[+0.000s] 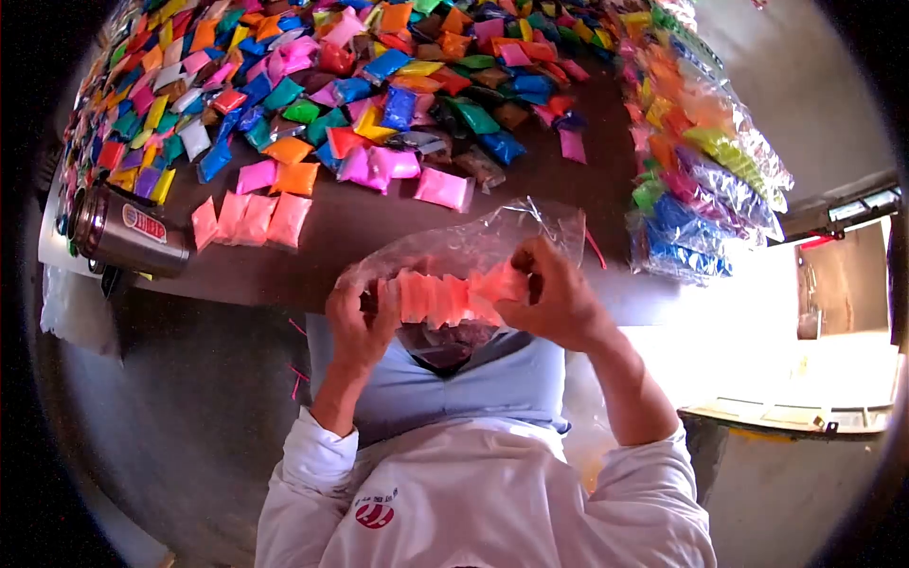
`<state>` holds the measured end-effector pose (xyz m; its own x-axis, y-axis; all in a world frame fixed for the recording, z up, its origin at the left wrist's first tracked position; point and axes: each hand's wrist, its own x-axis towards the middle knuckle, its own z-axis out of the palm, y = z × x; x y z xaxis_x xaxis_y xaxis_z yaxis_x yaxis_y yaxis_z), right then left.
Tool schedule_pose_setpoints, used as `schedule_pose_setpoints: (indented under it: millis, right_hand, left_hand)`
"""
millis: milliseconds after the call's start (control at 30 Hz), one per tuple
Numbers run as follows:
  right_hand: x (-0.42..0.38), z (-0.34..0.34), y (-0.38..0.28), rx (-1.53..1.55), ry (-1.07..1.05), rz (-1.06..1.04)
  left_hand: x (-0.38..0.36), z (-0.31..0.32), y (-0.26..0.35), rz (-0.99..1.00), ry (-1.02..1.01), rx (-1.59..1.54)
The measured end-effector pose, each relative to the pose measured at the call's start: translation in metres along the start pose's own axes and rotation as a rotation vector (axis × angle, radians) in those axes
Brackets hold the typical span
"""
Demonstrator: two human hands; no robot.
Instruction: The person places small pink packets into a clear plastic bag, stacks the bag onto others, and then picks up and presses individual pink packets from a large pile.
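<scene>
A row of coral-pink packets, pressed side by side, spans the space between my hands above my lap. My left hand is closed around the left end of the row. At the other end, the thumb and fingers of my right hand pinch the packets there. A clear plastic bag lies open and crinkled around and behind the row, its far part over the table edge. Several loose coral-pink packets lie together on the table, left of the bag.
A large heap of small coloured packets covers the far part of the brown table. Filled clear bags are stacked along the right side. A steel flask lies at the left edge.
</scene>
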<state>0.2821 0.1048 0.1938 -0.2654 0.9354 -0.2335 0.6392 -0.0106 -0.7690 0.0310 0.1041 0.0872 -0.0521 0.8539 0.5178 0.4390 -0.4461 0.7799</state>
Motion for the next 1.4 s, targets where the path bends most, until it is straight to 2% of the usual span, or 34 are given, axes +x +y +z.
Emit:
schedule_pose_setpoints:
  millis: [67, 133, 200, 233, 300, 467, 633, 700, 800, 833, 900, 1033, 1100, 1167, 1233, 1333, 1400]
  right_hand:
    - [0.000, 0.012, 0.011, -0.148, 0.132, -0.018]
    - [-0.001, 0.012, 0.006, -0.106, 0.143, 0.036]
    - [-0.001, 0.007, 0.004, -0.338, 0.120, -0.137]
    - [-0.002, 0.007, 0.005, -0.334, 0.126, -0.136]
    - [-0.005, 0.008, 0.009, -0.425, 0.165, -0.292]
    - [-0.003, 0.007, 0.008, -0.390, 0.113, -0.264]
    - [-0.002, 0.007, 0.008, -0.342, 0.112, -0.172]
    - [0.007, 0.005, 0.015, -0.447, -0.022, -0.368]
    - [0.019, 0.008, 0.019, -0.535, -0.049, -0.488]
    - [0.019, 0.004, 0.012, -0.537, -0.050, -0.489]
    - [0.014, -0.006, -0.004, -0.540, -0.169, -0.306]
    - [0.006, -0.019, -0.006, -0.473, -0.076, -0.216]
    - [0.006, -0.029, -0.014, -0.420, -0.184, -0.156]
    - [0.005, -0.023, -0.003, -0.419, -0.172, -0.205]
    - [0.010, -0.015, 0.006, -0.418, -0.161, -0.257]
    - [0.017, -0.008, 0.004, -0.508, -0.251, -0.285]
    - [0.013, -0.017, -0.007, -0.422, -0.299, -0.170]
  left_hand:
    - [-0.003, 0.000, -0.004, -0.027, -0.034, -0.003]
    - [-0.006, 0.000, -0.006, -0.051, -0.034, 0.059]
    - [-0.006, -0.002, -0.006, -0.055, -0.049, 0.056]
    - [-0.004, -0.001, -0.006, -0.063, -0.055, 0.047]
    - [-0.003, 0.000, -0.004, -0.056, -0.049, 0.038]
    - [-0.007, -0.001, -0.005, -0.101, -0.063, 0.033]
    - [-0.005, -0.002, -0.001, -0.055, -0.039, 0.057]
    - [-0.003, -0.003, 0.004, -0.081, -0.048, 0.020]
    - [-0.003, -0.003, 0.001, -0.096, -0.064, -0.015]
    - [-0.003, -0.003, 0.000, -0.086, -0.070, -0.011]
    - [-0.003, -0.002, 0.000, -0.074, -0.060, -0.002]
    - [-0.005, -0.002, -0.003, -0.088, -0.066, -0.018]
    - [-0.005, -0.002, -0.001, -0.118, -0.071, -0.055]
    - [-0.005, -0.002, 0.000, -0.148, -0.073, -0.088]
    - [-0.002, -0.002, 0.000, -0.043, -0.058, -0.057]
    - [0.000, -0.005, 0.003, -0.048, -0.065, -0.006]
    - [-0.002, 0.001, -0.004, 0.009, -0.012, 0.005]
